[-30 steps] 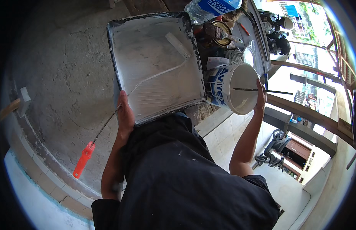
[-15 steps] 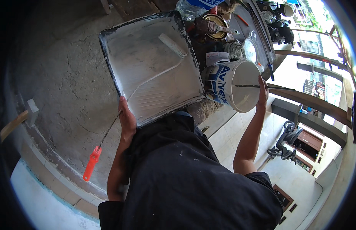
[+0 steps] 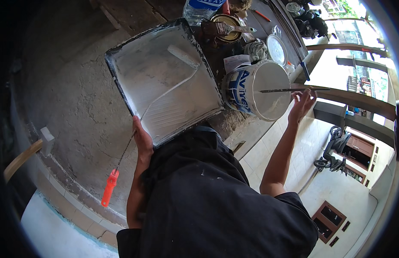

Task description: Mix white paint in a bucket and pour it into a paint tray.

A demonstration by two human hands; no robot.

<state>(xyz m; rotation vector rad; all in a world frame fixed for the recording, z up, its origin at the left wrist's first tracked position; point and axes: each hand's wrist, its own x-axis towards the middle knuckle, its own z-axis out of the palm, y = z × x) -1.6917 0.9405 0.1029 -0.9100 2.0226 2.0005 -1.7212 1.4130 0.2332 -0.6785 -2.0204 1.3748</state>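
A black-rimmed paint tray [image 3: 165, 81], coated with whitish paint, is tilted in front of me. My left hand [image 3: 143, 139] is closed on its lower left edge. Inside the tray lies a paint roller, its pale sleeve [image 3: 183, 56] near the far side; its wire runs over the edge beside my left hand to an orange handle [image 3: 109, 188]. Right of the tray, a white paint bucket [image 3: 268, 90] leans with its mouth to the right. A thin dark stick [image 3: 294, 90] sticks out of it. My right hand [image 3: 301, 105] has fingers curled but apart, fingertips at the stick.
A dark table [image 3: 268, 21] holds a paintbrush [image 3: 225, 29] across an open can, a water bottle [image 3: 199, 12], a crumpled rag [image 3: 256, 50], a round lid [image 3: 277, 49] and a red pencil-like stick [image 3: 262, 16]. A wooden-handled tool [image 3: 25, 159] stands at left; a motorbike [image 3: 335, 150] is at right.
My right hand has left the bucket's rim and moved up to the stick, its fingers spreading. My left hand keeps hold of the tray. The whole view has shifted slightly.
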